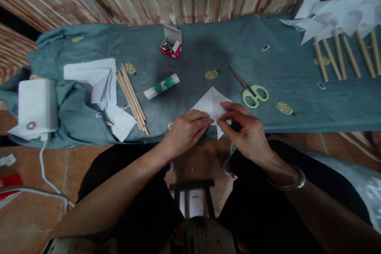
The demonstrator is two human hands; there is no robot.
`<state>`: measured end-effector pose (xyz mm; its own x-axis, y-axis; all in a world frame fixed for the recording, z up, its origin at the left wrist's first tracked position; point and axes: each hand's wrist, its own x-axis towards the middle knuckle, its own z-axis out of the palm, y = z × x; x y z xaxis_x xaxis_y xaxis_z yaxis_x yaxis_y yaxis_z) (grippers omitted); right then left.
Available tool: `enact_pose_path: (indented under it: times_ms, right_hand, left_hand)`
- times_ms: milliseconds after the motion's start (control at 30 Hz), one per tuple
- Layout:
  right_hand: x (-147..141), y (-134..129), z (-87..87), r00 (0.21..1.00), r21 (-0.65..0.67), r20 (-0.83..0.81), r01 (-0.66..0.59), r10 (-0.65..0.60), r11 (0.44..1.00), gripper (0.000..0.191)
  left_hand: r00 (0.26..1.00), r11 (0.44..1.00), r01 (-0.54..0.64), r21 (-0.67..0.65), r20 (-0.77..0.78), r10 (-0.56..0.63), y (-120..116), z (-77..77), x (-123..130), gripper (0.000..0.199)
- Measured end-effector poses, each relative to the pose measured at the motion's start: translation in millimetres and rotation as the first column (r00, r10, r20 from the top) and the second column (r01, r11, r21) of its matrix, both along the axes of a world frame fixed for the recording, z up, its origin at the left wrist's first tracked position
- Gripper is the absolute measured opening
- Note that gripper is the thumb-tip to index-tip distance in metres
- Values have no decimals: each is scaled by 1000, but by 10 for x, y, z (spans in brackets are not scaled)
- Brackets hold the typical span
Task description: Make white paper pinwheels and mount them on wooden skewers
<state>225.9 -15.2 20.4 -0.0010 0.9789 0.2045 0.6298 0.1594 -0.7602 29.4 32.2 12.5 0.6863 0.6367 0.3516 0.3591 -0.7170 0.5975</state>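
A white paper piece [212,101] with a crease or line down its middle lies at the near edge of the cloth-covered table, one point towards the far side. My left hand [190,129] has its fingers pressed together on the paper's left part. On the right part, my right hand [245,131] pinches the paper between thumb and fingers. A narrow tip of paper hangs down between the two hands. Green-handled scissors [252,94] lie just beyond my right hand. A glue stick [161,86] rests to the upper left of the paper.
Wooden sticks [131,97] and stacked white paper [102,81] lie at the left, beside a white box-shaped device [37,105] with a cable. A small red box [172,45] of metal pieces stands open at the back. Paper pinwheels [336,16] on sticks lie far right.
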Motion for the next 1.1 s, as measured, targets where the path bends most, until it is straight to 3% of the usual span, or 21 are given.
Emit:
enact_pose_path:
  times_ms: [933, 1100]
  right_hand:
    - [34, -25, 16, 999, -5, 39, -22, 22, 1000, 9]
    - [34, -40, 21, 997, 47, 65, -37, 34, 998, 14]
  left_hand:
    - [998, 999, 9, -34, -64, -11, 36, 50, 5, 24]
    - [997, 999, 1, -47, -77, -5, 33, 53, 8, 24]
